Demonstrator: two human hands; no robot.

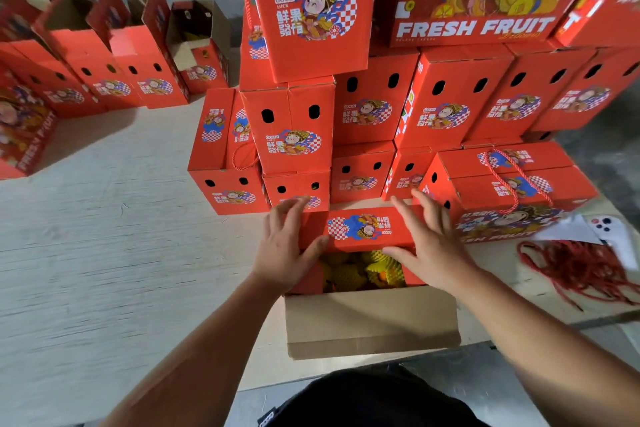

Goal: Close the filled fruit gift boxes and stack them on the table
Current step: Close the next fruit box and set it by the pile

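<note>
Hands apart, fingers spread: left hand, right hand pressing far flap down

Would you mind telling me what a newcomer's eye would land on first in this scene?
Probably the wall of stacked red cardboard gift boxes with cartoon prints, filling the far side of the pale wooden table. Next, the open red box at the near edge, yellow foam-netted fruit showing inside, with the left hand and right hand on its far flap. A tangle of red cord handles lies to the right.
</note>
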